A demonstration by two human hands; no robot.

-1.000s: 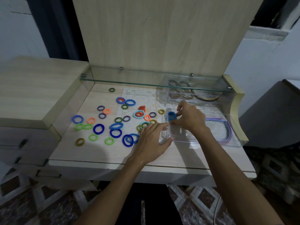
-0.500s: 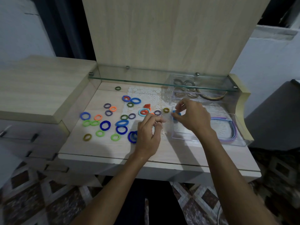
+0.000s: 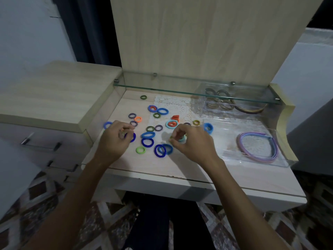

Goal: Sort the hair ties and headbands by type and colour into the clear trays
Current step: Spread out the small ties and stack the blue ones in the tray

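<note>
The hair ties (image 3: 147,135), scattered over the table (image 3: 144,165) at mid-frame, are judged light, soft and stretchy, best pinched across the band, as by the left hand (image 3: 115,139) and right hand (image 3: 191,141), each closed on a small tie.

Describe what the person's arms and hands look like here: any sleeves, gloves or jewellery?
Both forearms are bare up to the bottom edge of the picture, with no sleeves in view. The left hand and the right hand wear no gloves. No watch, bracelet or ring shows on the wrists and fingers, though the picture is dim and slightly blurred. Dark trousers show below, between the arms.
</note>
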